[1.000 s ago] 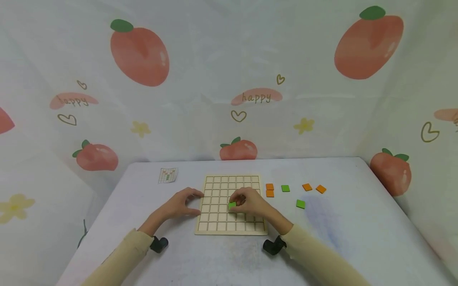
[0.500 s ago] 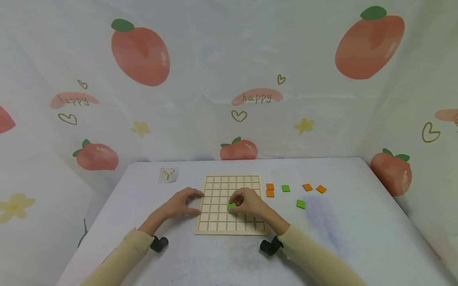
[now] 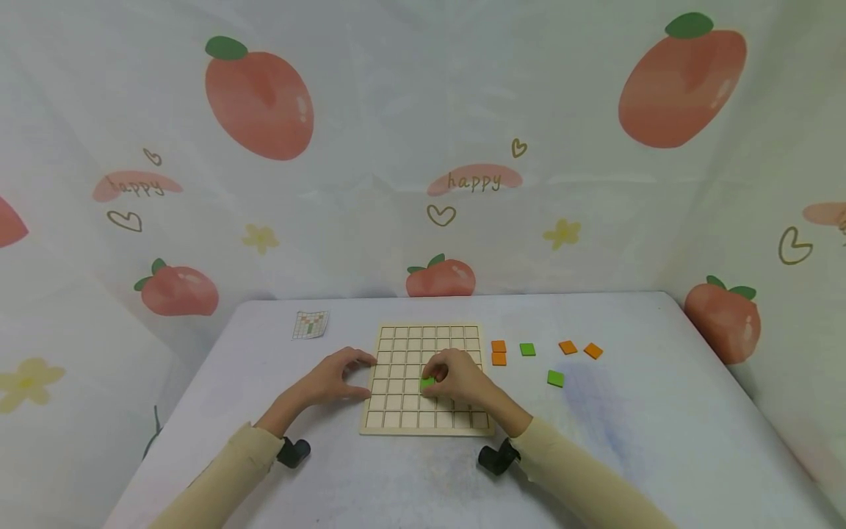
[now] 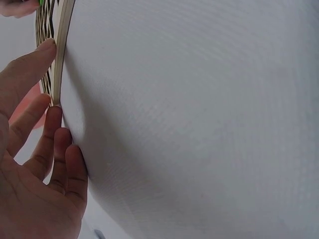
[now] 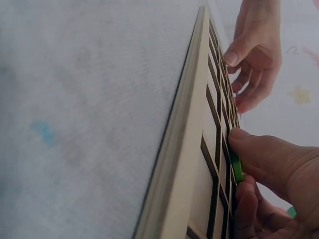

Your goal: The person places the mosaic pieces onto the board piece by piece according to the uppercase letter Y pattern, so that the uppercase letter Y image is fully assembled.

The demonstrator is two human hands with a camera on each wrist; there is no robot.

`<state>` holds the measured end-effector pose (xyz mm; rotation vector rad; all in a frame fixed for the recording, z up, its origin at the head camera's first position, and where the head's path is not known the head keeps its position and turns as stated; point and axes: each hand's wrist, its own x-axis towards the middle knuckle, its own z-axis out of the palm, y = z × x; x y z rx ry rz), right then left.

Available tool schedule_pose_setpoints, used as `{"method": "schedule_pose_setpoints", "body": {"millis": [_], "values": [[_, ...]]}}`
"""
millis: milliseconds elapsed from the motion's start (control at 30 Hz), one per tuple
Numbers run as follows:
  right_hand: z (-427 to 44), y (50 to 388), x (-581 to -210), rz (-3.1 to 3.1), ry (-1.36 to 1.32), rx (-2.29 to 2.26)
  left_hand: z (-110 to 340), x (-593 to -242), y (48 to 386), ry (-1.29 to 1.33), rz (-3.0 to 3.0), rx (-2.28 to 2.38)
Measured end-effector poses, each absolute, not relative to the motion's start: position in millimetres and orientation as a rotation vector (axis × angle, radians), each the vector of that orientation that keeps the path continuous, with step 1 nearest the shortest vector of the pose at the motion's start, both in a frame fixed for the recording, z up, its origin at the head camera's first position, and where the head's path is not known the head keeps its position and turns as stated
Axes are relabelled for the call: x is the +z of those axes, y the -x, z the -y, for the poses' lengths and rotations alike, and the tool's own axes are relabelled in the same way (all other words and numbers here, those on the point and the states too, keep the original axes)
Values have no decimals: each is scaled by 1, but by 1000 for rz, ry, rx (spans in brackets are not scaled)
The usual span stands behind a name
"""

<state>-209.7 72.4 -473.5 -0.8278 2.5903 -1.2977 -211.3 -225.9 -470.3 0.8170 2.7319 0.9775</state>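
Note:
A pale wooden grid board (image 3: 393,402) lies flat on the table. My left hand (image 3: 333,378) rests thumb and fingertips against its left edge, fingers spread; the left wrist view has these fingertips (image 4: 54,117) at the board's side rim (image 4: 64,40). Over the middle of the board, my right hand (image 3: 460,377) pinches a small green square tile (image 3: 427,383) between thumb and fingers. In the right wrist view that tile (image 5: 237,168) is at one of the grid cells; whether it lies fully flat cannot be told. The hand covers several cells.
Right of the board lie two orange tiles (image 3: 499,353) one behind the other, a green tile (image 3: 527,349), two more orange tiles (image 3: 568,347) and another green tile (image 3: 556,378). A paper card with a coloured grid pattern (image 3: 311,325) lies at the back left.
The green tile in my right hand has come slightly lower and nearer the board's cell. The right wrist has shifted a little left. My left hand stays at the board's edge.

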Motion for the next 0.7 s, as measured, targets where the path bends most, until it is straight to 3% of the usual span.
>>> {"method": "schedule_pose_setpoints", "body": {"millis": [700], "values": [[-78,214,-471,-2473,816,-1334,225,-471,211,-859,-2744,995]]}}
